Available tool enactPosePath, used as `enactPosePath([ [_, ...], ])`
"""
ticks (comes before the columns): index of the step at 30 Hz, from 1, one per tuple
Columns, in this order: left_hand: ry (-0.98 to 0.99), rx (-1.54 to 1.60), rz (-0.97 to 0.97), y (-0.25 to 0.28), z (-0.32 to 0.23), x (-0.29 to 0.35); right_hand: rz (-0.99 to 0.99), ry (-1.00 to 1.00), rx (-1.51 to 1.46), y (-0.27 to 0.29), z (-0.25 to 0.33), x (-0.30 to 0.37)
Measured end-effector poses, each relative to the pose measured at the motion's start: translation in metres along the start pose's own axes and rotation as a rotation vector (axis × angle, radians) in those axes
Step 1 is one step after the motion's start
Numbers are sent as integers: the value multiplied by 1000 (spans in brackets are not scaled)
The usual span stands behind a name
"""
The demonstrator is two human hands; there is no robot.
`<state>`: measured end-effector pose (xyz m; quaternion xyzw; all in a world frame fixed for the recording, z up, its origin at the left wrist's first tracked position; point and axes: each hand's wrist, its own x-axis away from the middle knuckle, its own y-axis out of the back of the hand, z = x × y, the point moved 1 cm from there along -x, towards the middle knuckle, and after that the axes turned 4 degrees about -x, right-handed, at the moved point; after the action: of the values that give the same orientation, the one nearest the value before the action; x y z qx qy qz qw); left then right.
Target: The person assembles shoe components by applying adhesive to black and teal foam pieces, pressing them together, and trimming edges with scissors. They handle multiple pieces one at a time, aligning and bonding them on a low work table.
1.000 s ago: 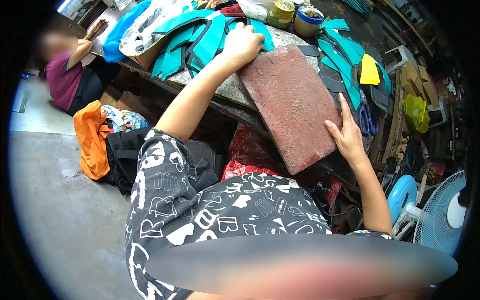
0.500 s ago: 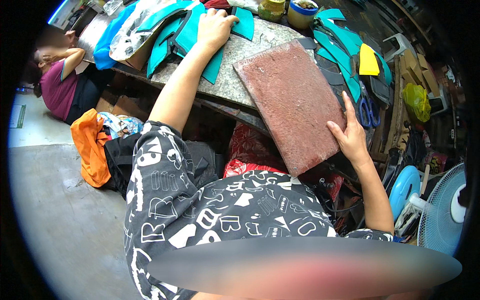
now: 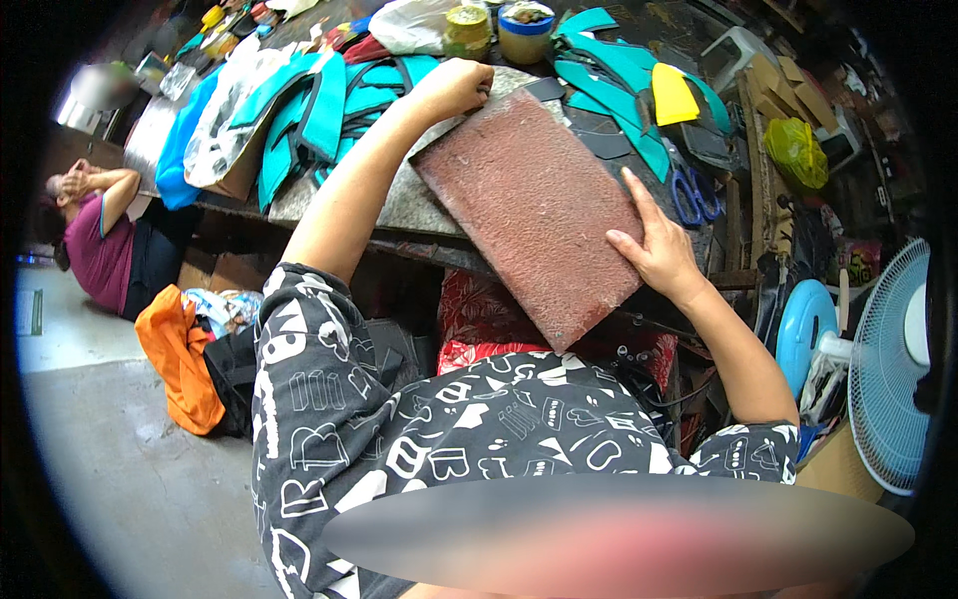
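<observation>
A reddish-brown, rough-faced rectangular board [image 3: 529, 215] lies slantwise, its near end jutting past the table edge toward my body. At the board's right edge is my right hand [image 3: 664, 250], thumb on the face and index finger stretched along the side; its other fingers are partly hidden. My left hand [image 3: 459, 88] is closed near the board's far left corner, fingers curled down; what they hold, if anything, I cannot make out. Left of that hand lie several teal fabric pieces with dark edging [image 3: 319, 115]. More teal strips [image 3: 624, 95] lie beyond the board.
Blue-handled scissors [image 3: 694, 195] and a yellow piece [image 3: 675, 95] are at the right. Two tubs, one with a blue rim [image 3: 525, 35], stand at the back. A fan [image 3: 893, 364] is at far right. A person in a purple shirt [image 3: 100, 255] sits at left.
My left hand has left the teal pieces and come right, to the board's far corner, its fingers now curled. My right hand stays at the board's edge. The whole view has shifted.
</observation>
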<state>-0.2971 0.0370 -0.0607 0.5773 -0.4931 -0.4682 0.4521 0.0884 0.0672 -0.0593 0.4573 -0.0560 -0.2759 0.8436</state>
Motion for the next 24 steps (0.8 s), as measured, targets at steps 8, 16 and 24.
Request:
enactPosePath([
  [8, 105, 435, -532, 19, 4, -2, -23, 39, -50, 1, -2, -2],
  [16, 129, 329, -454, 50, -61, 82, 12, 53, -35, -6, 1, -47],
  [24, -61, 404, -380, 39, -159, 158, -76, 145, 23, -15, 6, -81],
])
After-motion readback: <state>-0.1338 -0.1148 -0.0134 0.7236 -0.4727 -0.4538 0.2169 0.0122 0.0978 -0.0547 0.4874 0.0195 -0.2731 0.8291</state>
